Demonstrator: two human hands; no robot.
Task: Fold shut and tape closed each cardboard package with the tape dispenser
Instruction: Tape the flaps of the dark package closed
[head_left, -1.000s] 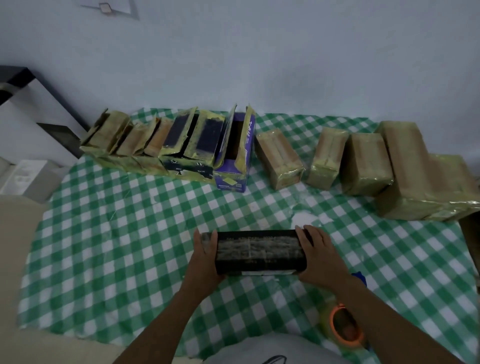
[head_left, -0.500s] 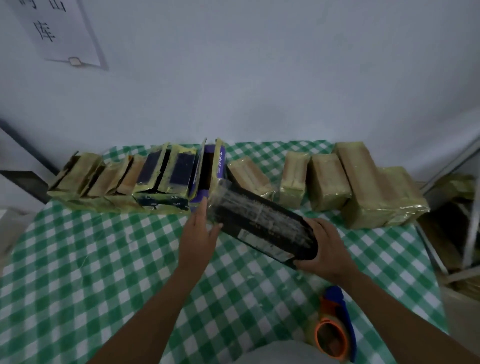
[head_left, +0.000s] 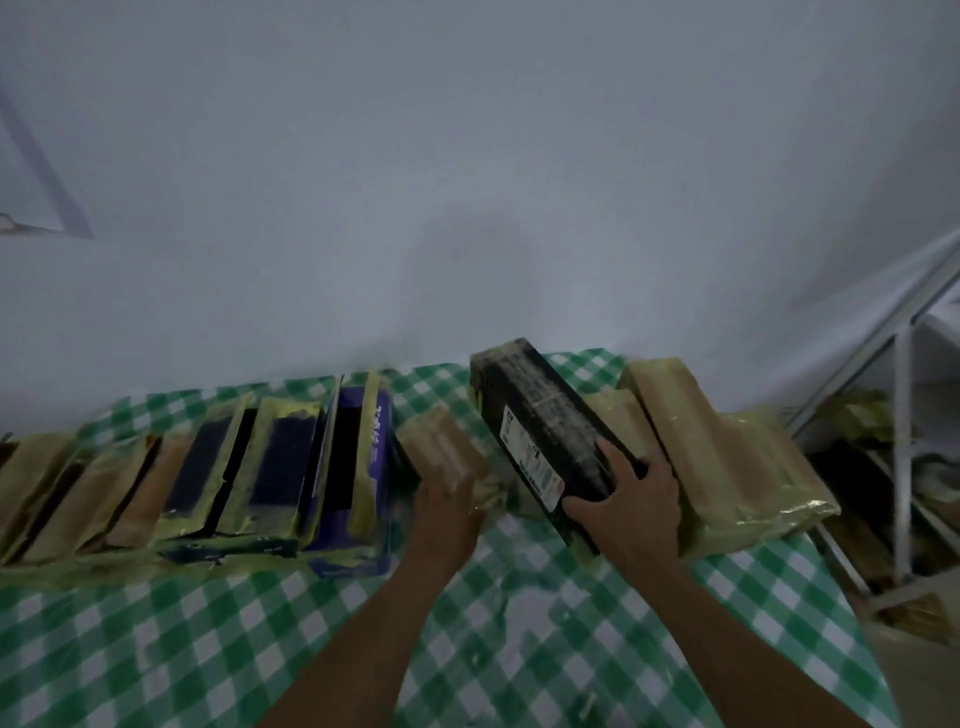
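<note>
My right hand (head_left: 628, 501) grips the near end of the black box (head_left: 540, 426), fingers curled over its top. The box is tilted, far end raised, in the back row between a tan taped package (head_left: 434, 449) and bigger taped packages (head_left: 727, 467) on the right. My left hand (head_left: 448, 512) touches the tan package's near end, beside the open purple box (head_left: 363, 467); through the blur I cannot tell whether its fingers are curled or straight.
</note>
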